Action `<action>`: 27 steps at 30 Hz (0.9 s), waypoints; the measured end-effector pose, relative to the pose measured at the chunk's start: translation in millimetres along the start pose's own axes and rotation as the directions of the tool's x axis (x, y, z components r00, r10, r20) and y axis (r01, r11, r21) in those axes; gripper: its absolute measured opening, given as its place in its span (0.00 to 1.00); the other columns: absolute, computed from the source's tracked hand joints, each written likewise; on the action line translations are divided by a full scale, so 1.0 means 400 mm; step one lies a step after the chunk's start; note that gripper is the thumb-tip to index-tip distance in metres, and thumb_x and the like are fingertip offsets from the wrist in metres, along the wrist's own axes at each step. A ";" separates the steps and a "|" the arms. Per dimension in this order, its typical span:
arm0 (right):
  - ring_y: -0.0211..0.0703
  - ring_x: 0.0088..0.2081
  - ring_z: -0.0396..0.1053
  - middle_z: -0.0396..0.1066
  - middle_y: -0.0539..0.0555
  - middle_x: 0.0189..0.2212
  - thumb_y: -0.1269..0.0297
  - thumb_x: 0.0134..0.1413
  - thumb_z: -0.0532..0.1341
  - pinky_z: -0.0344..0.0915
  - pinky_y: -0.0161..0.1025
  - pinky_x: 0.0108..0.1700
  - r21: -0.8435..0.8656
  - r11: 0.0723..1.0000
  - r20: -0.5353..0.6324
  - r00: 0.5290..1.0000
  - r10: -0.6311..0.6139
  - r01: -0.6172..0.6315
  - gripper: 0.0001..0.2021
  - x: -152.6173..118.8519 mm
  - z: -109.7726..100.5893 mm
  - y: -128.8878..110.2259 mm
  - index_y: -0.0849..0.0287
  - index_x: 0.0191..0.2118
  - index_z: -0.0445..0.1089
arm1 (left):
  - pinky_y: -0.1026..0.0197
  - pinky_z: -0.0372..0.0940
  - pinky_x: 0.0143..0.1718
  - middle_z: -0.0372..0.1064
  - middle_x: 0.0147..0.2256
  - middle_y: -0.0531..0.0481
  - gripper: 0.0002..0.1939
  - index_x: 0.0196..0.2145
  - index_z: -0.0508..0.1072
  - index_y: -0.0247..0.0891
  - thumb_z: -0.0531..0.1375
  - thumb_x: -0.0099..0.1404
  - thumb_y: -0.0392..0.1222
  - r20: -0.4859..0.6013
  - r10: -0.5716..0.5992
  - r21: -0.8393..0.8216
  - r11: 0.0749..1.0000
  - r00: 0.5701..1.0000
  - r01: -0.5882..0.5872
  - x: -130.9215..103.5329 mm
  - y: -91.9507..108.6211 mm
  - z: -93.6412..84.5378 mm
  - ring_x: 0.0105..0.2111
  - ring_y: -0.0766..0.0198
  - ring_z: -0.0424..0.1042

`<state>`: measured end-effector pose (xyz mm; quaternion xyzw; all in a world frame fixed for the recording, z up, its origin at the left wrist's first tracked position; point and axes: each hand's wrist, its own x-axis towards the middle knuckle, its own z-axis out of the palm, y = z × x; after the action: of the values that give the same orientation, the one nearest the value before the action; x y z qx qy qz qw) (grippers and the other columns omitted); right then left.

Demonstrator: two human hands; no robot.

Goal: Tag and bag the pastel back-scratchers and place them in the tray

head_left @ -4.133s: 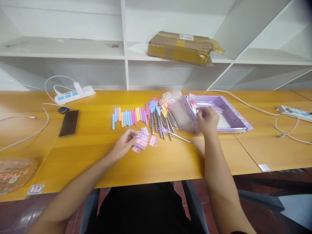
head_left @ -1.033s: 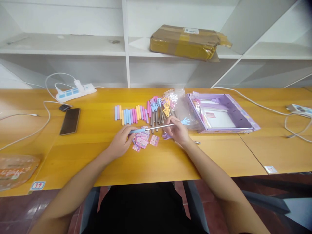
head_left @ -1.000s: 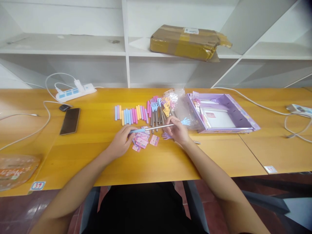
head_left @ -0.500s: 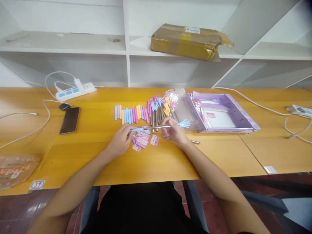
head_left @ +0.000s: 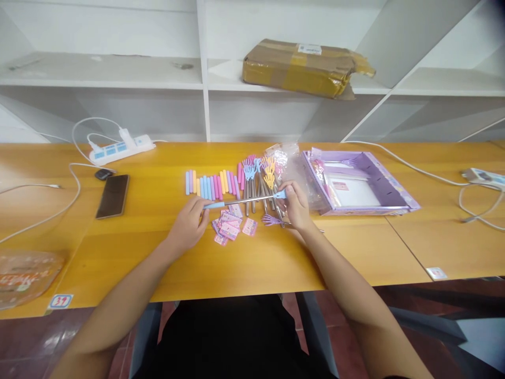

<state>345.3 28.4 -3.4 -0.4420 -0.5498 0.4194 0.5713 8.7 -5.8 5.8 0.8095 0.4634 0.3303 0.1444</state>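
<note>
Between my hands is a back scratcher (head_left: 252,199) with a metal rod, a blue handle sleeve and a blue hand-shaped head. My left hand (head_left: 190,221) is closed on the sleeve end. My right hand (head_left: 296,204) grips the head, its fingers covering most of it. Below the rod lies a heap of small pink printed cards (head_left: 229,225). A row of coloured handle sleeves (head_left: 213,187) lies behind my left hand. Several back scratchers with bare metal rods (head_left: 258,173) are bunched behind the held one. A purple-headed back scratcher (head_left: 271,220) lies beside my right hand.
A purple open box (head_left: 394,192) with packaged pieces inside stands right, beside clear plastic bags (head_left: 290,158). On the left are a phone (head_left: 112,196), a power strip (head_left: 122,150) with cables, and a plastic package (head_left: 29,276). A taped carton (head_left: 300,68) rests on the shelf.
My right hand has moved right along the rod and up, from the rod to the blue head. My left hand shifted slightly left with the sleeve end. The purple-headed back scratcher now shows more.
</note>
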 end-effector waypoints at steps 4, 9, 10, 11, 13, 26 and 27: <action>0.39 0.20 0.53 0.54 0.44 0.21 0.33 0.67 0.61 0.49 0.38 0.23 -0.002 1.000 0.052 0.998 0.018 -0.018 0.23 -0.009 0.011 0.008 0.49 0.39 0.66 | 0.50 0.71 0.55 0.74 0.50 0.42 0.14 0.57 0.72 0.40 0.50 0.81 0.37 0.013 0.029 0.011 1.000 1.000 -0.029 -0.001 0.005 0.004 0.51 0.54 0.75; 0.39 0.20 0.52 0.55 0.44 0.22 0.35 0.71 0.58 0.49 0.38 0.23 0.026 0.999 0.150 0.988 0.026 -0.030 0.21 -0.024 0.023 0.033 0.48 0.41 0.64 | 0.50 0.71 0.55 0.74 0.50 0.41 0.15 0.58 0.71 0.38 0.50 0.81 0.37 0.018 0.078 -0.002 0.997 0.997 -0.078 -0.004 0.011 0.011 0.52 0.54 0.75; 0.39 0.20 0.52 0.54 0.44 0.22 0.35 0.71 0.58 0.49 0.38 0.23 0.025 0.999 0.163 0.986 0.032 -0.037 0.21 -0.027 0.025 0.037 0.48 0.41 0.63 | 0.50 0.71 0.56 0.74 0.50 0.41 0.15 0.58 0.71 0.38 0.50 0.81 0.37 0.014 0.093 0.000 0.996 0.996 -0.093 -0.005 0.011 0.013 0.52 0.55 0.75; 0.40 0.21 0.52 0.54 0.43 0.23 0.35 0.71 0.58 0.50 0.38 0.24 0.020 0.999 0.172 0.984 0.037 -0.041 0.21 -0.030 0.028 0.040 0.48 0.42 0.63 | 0.50 0.71 0.56 0.75 0.50 0.41 0.15 0.59 0.71 0.38 0.49 0.81 0.37 0.009 0.109 0.004 0.994 0.994 -0.110 -0.006 0.011 0.015 0.52 0.55 0.76; 0.40 0.21 0.52 0.53 0.43 0.23 0.35 0.71 0.57 0.50 0.38 0.24 0.003 0.999 0.186 0.982 0.041 -0.042 0.21 -0.036 0.035 0.043 0.48 0.42 0.61 | 0.50 0.72 0.55 0.75 0.50 0.41 0.16 0.59 0.71 0.38 0.49 0.82 0.37 -0.001 0.142 0.013 0.990 0.990 -0.142 -0.008 0.011 0.019 0.52 0.55 0.76; 0.42 0.22 0.53 0.53 0.44 0.23 0.32 0.72 0.52 0.52 0.41 0.26 -0.094 0.995 0.307 0.950 0.062 -0.035 0.24 -0.073 0.087 0.038 0.49 0.42 0.56 | 0.51 0.73 0.53 0.76 0.48 0.42 0.16 0.59 0.72 0.37 0.52 0.80 0.33 -0.019 0.226 -0.025 0.974 0.974 -0.226 -0.015 0.026 0.033 0.49 0.56 0.76; 0.42 0.22 0.52 0.53 0.44 0.23 0.32 0.72 0.52 0.51 0.41 0.25 -0.098 0.994 0.307 0.949 0.070 -0.041 0.24 -0.074 0.087 0.040 0.49 0.42 0.55 | 0.51 0.73 0.53 0.76 0.49 0.42 0.16 0.60 0.72 0.37 0.52 0.80 0.32 -0.018 0.223 -0.031 0.974 0.975 -0.223 -0.016 0.028 0.033 0.50 0.56 0.76</action>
<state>309.3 5.4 -26.3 -0.4116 -0.6384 0.4741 0.4454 22.5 -16.1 -0.6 0.8515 0.3652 0.3579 0.1162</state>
